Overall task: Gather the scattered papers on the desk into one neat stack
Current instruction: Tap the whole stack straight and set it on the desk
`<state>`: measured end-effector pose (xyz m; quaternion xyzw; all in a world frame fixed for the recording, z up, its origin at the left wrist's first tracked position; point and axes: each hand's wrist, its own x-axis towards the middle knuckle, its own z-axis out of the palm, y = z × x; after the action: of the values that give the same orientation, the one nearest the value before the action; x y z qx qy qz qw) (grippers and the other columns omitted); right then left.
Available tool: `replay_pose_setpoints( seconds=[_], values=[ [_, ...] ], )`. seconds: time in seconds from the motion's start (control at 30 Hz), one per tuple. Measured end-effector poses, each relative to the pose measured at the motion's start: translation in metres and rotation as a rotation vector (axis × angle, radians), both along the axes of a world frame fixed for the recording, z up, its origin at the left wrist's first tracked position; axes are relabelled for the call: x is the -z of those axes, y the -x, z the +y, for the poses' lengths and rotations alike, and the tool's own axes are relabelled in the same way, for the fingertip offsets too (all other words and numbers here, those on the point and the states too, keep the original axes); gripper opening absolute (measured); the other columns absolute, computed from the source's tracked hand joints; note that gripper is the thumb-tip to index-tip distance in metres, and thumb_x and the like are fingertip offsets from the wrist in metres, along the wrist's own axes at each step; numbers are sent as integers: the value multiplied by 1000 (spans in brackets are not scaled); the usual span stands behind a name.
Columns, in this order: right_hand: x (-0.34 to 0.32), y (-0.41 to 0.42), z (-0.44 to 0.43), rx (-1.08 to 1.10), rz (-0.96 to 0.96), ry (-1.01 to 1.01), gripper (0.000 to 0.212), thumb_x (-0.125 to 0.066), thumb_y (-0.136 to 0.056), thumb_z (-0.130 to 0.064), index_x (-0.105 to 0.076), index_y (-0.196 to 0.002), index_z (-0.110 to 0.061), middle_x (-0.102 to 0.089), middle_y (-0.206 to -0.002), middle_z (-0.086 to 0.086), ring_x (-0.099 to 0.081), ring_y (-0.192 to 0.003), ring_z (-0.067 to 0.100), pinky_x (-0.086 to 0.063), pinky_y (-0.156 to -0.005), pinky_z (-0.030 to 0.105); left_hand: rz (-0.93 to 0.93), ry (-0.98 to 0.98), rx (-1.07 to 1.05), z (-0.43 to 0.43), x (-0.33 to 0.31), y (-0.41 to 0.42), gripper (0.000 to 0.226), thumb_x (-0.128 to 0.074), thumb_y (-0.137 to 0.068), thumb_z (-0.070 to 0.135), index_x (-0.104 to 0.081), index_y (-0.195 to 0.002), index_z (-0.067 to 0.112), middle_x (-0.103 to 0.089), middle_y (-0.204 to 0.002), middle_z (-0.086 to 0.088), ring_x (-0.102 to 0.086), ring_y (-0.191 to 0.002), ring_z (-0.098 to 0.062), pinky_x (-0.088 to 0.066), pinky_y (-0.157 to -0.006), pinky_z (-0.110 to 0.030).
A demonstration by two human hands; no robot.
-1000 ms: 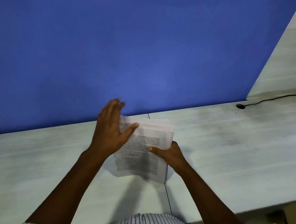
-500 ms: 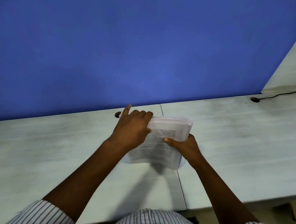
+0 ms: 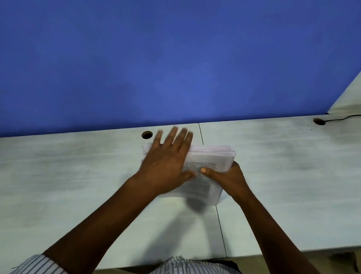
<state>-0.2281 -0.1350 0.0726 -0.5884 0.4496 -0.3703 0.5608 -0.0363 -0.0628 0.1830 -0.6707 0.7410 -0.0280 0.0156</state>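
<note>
Left hand (image 3: pixel 165 166) newly flattened, one stack (image 3: pixel 210 160).

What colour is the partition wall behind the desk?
Solid blue, shown best in the head view: the partition wall rises behind the pale desk.

Even soft light, dark shadow under papers (image 3: pixel 206 177), left hand (image 3: pixel 167 163) motion-blurred — desk (image 3: pixel 66 171) grain smeared

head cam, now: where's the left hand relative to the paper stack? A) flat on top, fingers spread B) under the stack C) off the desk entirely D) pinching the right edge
A: the left hand lies open on the paper stack, fingers spread, while the right hand grips its right side.
</note>
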Motion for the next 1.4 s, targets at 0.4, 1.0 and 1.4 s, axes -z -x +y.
replay_pose_setpoints(
  seconds=[0.4, 1.0, 1.4],
  values=[
    [8, -2, -31, -135, -80, 48, 74, -91, -57, -41, -61, -123, -24, -70, -116, -2, -68, -106, 19, -58, -89, 33, 75, -58, 41, -29, 1, 44, 90, -54, -90, 62, -8, -157, 22, -26, -161, -4, -28, -145, -27, -21, -120, -46],
    [63, 19, -62, -43, 81, -289, 90, -92, -64, -33, -45, -140, -20, -53, -133, -7, -56, -118, 15, -49, -97, 33, 646, -230, -443, -34, -29, -40, 12, -80, -80, 28, -77, -91, 22, -76, -87, 7, -70, -80, -7, -53, -70, -29],
    [57, 42, -70, -272, -128, -690, 56, -88, -64, -18, -70, -117, -8, -71, -118, 16, -69, -106, 31, -53, -95, 45, 1658, -220, -997, 39, 88, -18, 41, -76, -81, 15, -66, -118, -2, -70, -114, -24, -71, -97, -37, -56, -86, -45]
  ],
)
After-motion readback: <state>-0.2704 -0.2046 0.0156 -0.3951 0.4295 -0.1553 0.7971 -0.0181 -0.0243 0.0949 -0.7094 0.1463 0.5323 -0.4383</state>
